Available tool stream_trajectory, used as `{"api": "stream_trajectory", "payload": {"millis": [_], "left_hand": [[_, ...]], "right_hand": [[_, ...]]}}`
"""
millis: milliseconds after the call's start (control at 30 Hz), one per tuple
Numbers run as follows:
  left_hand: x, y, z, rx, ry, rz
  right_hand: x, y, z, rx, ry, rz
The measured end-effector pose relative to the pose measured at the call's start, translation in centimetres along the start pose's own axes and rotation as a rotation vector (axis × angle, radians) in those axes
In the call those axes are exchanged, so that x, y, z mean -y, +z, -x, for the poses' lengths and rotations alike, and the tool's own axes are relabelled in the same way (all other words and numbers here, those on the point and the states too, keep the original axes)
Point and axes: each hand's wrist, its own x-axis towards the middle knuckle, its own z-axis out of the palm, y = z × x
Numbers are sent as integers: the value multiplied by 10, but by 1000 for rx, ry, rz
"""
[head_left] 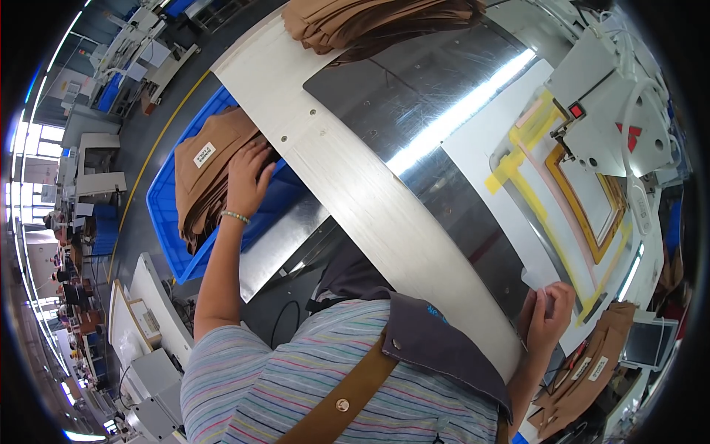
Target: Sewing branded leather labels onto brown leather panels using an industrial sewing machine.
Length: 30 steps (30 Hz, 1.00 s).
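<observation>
My left hand (250, 176) lies on a stack of brown cut fabric pieces (211, 166), its fingers stretched out over the right edge of the stack. The pieces sit in a blue plastic bin (164, 229), and the top one bears a small white label (204, 154). At the near right end of the shiny metal plate (436, 185), my right hand (551, 311) has its fingers curled together. A small translucent whitish piece (540, 277) shows beside these fingertips; whether they grip it or something else is hidden.
Sewing machine head (614, 118) stands at the right, over a yellow-edged frame (569, 200) on a white sheet. Another brown fabric pile (384, 22) rests at the far table edge. More labelled brown pieces (592, 370) lie at lower right, beside a small screen (649, 342).
</observation>
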Motion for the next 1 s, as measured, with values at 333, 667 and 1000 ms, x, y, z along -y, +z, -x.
{"api": "stream_trajectory", "payload": {"millis": [333, 667, 1000], "left_hand": [[5, 24, 14, 55, -22, -255], [-4, 16, 27, -271, -128, 49], [44, -1, 67, -700, -344, 109]], "right_hand": [[-4, -2, 3, -83, 145, -123], [0, -4, 1, -40, 161, -178], [7, -20, -22, 29, 178, -191]]}}
